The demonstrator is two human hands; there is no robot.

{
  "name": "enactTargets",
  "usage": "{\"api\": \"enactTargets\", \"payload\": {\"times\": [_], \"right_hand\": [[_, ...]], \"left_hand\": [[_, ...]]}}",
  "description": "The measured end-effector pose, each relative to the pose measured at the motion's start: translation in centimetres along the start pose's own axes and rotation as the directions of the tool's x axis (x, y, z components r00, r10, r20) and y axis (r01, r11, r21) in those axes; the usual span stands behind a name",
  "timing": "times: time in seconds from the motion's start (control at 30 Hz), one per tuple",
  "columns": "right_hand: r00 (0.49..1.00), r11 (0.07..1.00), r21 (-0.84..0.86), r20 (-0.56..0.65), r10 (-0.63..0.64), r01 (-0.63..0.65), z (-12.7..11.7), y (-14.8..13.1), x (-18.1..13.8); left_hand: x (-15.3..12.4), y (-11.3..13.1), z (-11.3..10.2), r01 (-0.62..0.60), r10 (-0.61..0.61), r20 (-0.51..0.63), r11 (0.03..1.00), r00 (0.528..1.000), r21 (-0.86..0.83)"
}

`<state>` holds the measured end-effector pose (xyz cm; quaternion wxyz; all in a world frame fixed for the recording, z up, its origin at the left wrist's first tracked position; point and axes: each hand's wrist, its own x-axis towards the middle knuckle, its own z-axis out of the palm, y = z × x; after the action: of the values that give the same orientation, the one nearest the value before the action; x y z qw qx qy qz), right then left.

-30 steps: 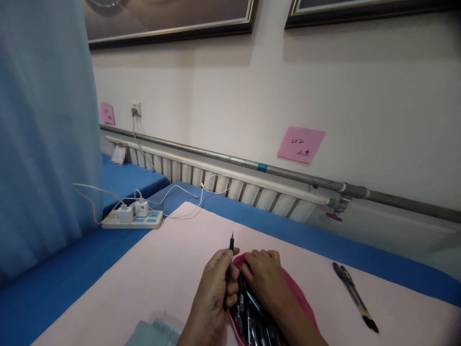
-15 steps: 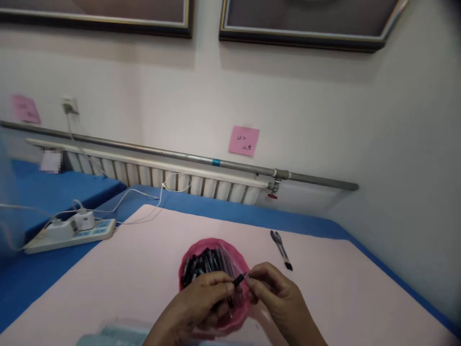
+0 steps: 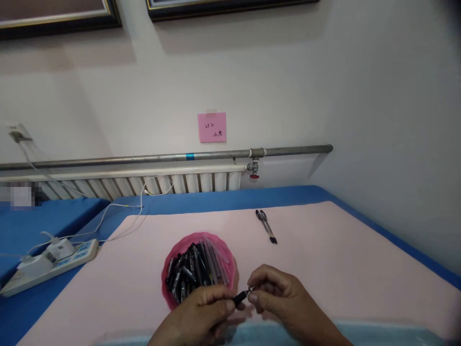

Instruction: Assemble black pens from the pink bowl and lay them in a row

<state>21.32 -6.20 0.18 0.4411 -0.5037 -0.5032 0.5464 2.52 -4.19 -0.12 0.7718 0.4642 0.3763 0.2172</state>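
Pen (image 3: 240,297), likely light, stiff, slick, best held by its black barrel (image 3: 238,299): your left hand (image 3: 206,308) is clamping there, right hand (image 3: 276,291) pinching the tip (image 3: 249,290).

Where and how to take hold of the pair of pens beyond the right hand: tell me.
Pinch the pair of pens across mid-barrel, probably from above with the right hand, the nearer one: they lie flat, almost side by side, with pink sheet showing along both sides.
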Motion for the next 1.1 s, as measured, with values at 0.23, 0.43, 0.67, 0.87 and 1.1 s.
{"api": "enactTargets", "payload": {"times": [0.23, 0.43, 0.67, 0.87, 1.1], "right_hand": [[0.999, 0.999, 0.038, 0.025, 0.022, -0.022, 0.0, -0.3, -0.3], [0.993, 0.968, 0.234, 0.099, 0.068, -0.09, -0.5, 0.2, -0.1], [0.993, 0.982, 0.152, 0.036, 0.11, -0.115, -0.6, -0.5, -0.3], [0.992, 0.979, 0.176, 0.083, 0.091, -0.104, -0.5, -0.7, -0.3], [0.993, 0.97, 0.235, 0.112, 0.033, -0.058, -0.6, -0.8, -0.7]], "left_hand": [[-0.2, 0.3, 0.5, 0.007, -0.003, 0.031, 0.99, 1.0, -0.138], [0.1, 0.1, 1.0, -0.029, 0.036, 0.031, 0.98, 0.999, -0.195], [0.3, 0.3, 1.5, -0.006, 0.019, 0.054, 0.975, 0.998, -0.224], [-0.1, 0.7, 1.3, 0.034, -0.025, 0.056, 0.984, 0.998, -0.173], [0.4, -0.3, 1.2, -0.004, 0.023, 0.141, 0.991, 0.99, -0.132]]}}
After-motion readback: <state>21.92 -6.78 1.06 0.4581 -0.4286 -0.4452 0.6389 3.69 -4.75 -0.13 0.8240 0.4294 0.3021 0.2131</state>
